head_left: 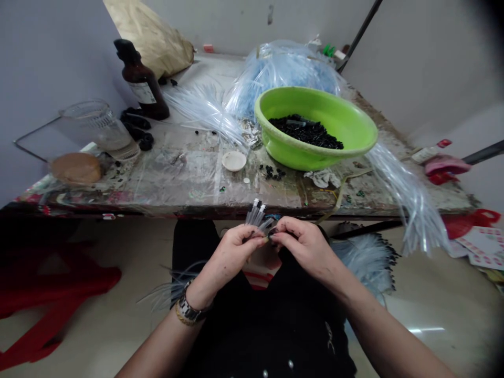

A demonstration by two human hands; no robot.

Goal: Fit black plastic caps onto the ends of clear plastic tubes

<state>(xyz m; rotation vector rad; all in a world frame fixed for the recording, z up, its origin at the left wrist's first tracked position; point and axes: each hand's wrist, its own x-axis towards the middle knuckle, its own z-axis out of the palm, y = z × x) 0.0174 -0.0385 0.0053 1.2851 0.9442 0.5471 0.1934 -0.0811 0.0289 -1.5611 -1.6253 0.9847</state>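
My left hand (235,253) is closed round a small bundle of clear plastic tubes (255,214), whose upper ends carry black and white tips. Loose tube ends trail out to the left behind my wrist. My right hand (301,241) is pinched at the end of one tube, touching my left fingertips. A small dark piece seems to sit between the right thumb and forefinger, too small to name. Both hands are just in front of the table edge, above my lap. On the table beyond lie several small black caps (273,172) and a small white dish (233,161).
A green basin (318,126) holds many black parts. Behind it lies a large heap of clear tubes (291,73); another bunch (413,205) hangs over the right edge. A brown bottle (144,86) and a tilted glass jug (112,134) stand left. Capped tubes (368,257) lie below right.
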